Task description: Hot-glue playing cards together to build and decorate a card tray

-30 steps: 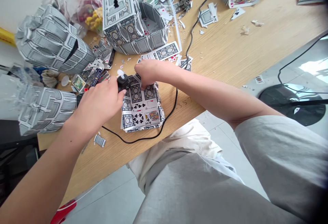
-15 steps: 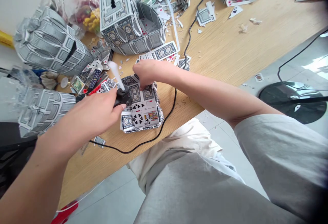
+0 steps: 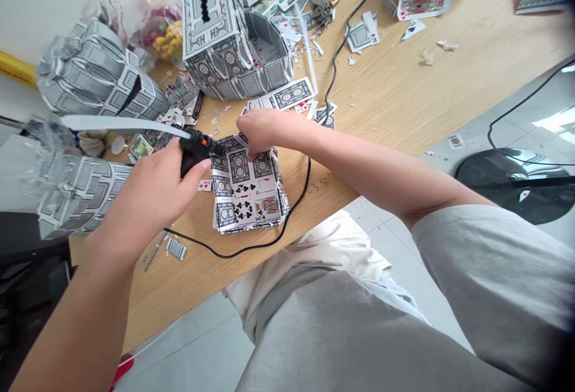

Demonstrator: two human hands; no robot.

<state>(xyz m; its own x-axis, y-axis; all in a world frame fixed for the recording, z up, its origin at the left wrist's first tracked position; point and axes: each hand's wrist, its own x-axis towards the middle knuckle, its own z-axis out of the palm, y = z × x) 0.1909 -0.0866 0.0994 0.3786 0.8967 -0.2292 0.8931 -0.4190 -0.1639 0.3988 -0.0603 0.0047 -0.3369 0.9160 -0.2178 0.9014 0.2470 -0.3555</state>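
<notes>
My left hand (image 3: pixel 155 185) is closed around a black hot glue gun (image 3: pixel 193 149). A long whitish glue stick (image 3: pixel 121 122) sticks out of its back end toward the left. The gun's nozzle end is at the upper left corner of an open, shallow box made of playing cards (image 3: pixel 223 188); whether it touches cannot be made out. My right hand (image 3: pixel 259 131) pinches the box's far wall, thumb inside and curled fingers outside. Card backs line parts of the box, and clubs and a king show on its floor.
A larger card-built box with a slot (image 3: pixel 215 39) stands behind. Two card-built vessels, a big rounded one (image 3: pixel 96 75) and a smaller one (image 3: pixel 83 191), lie at left. A black cord (image 3: pixel 251 249) loops around the box's near side. Loose cards (image 3: pixel 291 94), scraps and keys (image 3: pixel 322 14) litter the table.
My left hand has shifted left and turned the glue gun, so its glue stick now points left and its nozzle is nearer the box's upper left corner. My right hand keeps its grip.
</notes>
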